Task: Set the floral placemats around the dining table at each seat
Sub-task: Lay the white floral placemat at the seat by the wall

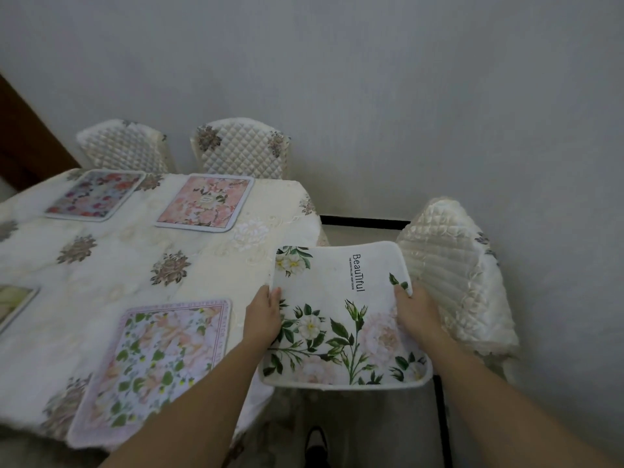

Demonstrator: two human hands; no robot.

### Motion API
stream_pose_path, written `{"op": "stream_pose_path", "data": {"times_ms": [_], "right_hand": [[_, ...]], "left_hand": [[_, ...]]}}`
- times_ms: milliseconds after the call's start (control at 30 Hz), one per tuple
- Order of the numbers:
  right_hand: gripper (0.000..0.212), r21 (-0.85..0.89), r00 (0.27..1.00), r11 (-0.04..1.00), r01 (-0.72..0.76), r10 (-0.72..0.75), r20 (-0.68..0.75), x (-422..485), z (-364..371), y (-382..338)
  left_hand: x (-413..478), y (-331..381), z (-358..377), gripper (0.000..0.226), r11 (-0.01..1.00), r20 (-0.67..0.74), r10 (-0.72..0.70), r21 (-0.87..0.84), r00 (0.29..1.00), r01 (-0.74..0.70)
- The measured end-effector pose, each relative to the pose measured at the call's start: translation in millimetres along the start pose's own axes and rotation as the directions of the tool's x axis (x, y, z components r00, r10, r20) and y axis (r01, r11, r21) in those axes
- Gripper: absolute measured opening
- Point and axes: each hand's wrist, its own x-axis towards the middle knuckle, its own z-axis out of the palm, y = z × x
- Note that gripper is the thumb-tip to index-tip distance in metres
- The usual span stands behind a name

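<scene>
Five floral placemats (pixel 158 363): four on table (pixel 111 265), white placemat (pixel 341 298) held. Three quilted chairs (pixel 241 146). Its long axis runs away from you; left hand (pixel 265 319), right hand (pixel 417 312) pinch side edges.

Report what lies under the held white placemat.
The white placemat overlaps the tablecloth at its far left corner; below its near edge show floor and a dark shoe. Anything directly beneath is covered.

White placemat (pixel 341 315), green-leaved blooms
</scene>
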Motion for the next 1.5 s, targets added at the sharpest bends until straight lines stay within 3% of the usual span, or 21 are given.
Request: {"op": "stream_pose_path", "data": {"times_ms": [633, 800, 1000, 1300, 1500], "right_hand": [[0.029, -0.189, 0.936, 0.949, 0.251, -0.188, 0.299, 129, 106, -121], [0.020, -0.198, 0.876, 0.915, 0.353, -0.249, 0.413, 154, 145, -151], [0.027, -0.259, 0.783, 0.820, 0.511, -0.319, 0.535, 191, 191, -178], [0.030, -0.258, 0.636, 0.720, 0.645, -0.317, 0.703, 237, 249, -189], [0.026, -0.232, 0.554, 0.666, 0.709, -0.321, 0.768, 266, 281, -202]], "left_hand": [[102, -41, -20, 0.033, 0.965, -0.220, -0.226, -0.187, 0.949, 0.186], [114, -53, -23, 0.032, 0.927, -0.266, -0.334, -0.269, 0.904, 0.263], [122, -67, -14, 0.032, 0.853, -0.278, -0.483, -0.362, 0.831, 0.375], [132, -80, 19, 0.033, 0.709, -0.238, -0.674, -0.472, 0.699, 0.524], [135, -96, 32, 0.041, 0.627, -0.161, -0.725, -0.556, 0.670, 0.545]]}}
